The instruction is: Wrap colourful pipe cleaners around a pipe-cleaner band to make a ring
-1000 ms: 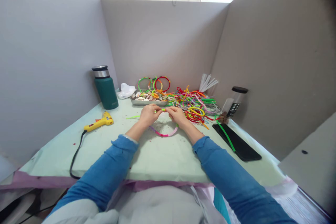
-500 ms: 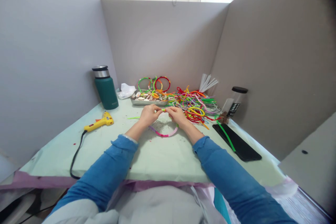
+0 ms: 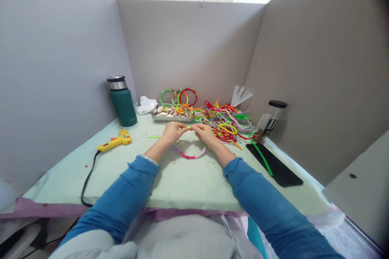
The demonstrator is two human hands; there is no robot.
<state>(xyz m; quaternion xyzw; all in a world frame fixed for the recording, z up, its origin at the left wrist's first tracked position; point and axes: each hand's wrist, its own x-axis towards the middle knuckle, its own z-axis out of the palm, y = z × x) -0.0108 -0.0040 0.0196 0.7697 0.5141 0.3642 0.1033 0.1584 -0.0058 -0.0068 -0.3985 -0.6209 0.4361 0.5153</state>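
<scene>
My left hand (image 3: 174, 132) and my right hand (image 3: 205, 134) meet over the middle of the table, each pinching the far side of a ring wrapped in pipe cleaner (image 3: 191, 157). Its near side hangs toward me in pink, magenta and purple bands. Between my fingertips shows a short yellow-green and orange stretch; the rest there is covered by my fingers. A loose yellow-green pipe-cleaner end (image 3: 154, 136) sticks out to the left behind my left wrist.
Behind my hands stand a metal tray (image 3: 173, 119) of shells, finished-looking rings (image 3: 188, 96) and a heap of pipe cleaners (image 3: 226, 123). A yellow glue gun (image 3: 114, 141) and green bottle (image 3: 123, 103) are left; a black phone-like slab (image 3: 281, 168) and clear bottle (image 3: 273, 117) right.
My hands stay almost in place, the left shifting very slightly. The ring's near side has barely moved.
</scene>
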